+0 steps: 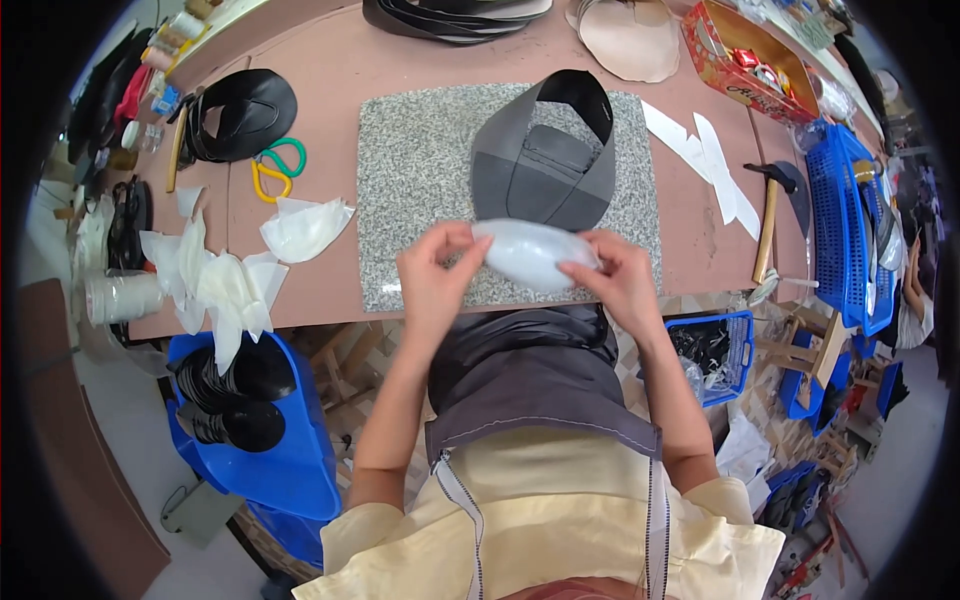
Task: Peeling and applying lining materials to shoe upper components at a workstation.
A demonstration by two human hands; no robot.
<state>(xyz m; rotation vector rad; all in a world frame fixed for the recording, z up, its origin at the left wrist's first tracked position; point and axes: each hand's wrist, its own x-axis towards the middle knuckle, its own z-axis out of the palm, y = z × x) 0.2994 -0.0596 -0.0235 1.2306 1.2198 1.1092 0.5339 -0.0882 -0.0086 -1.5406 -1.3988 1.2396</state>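
Between my hands is a white, translucent, curved oval piece [528,254], like a thin plastic or film stiffener. My left hand [438,265] pinches its left end between thumb and fingers. The right end is pinched by my right hand [620,280]. Just beyond the piece, a dark grey leather shoe upper [500,145], its top edge forming a loop, lies on a speckled granite slab [410,150]. Both hands are over the slab's near edge, and the piece partly overlaps the upper's near end in view.
On the left lie more white translucent pieces [305,228], scissors [272,182] with green and yellow handles, and a black upper [250,115]. On the right are white strips [715,165], a hammer [768,220] and a blue basket [835,235]. A blue chair [290,470] holds black pieces.
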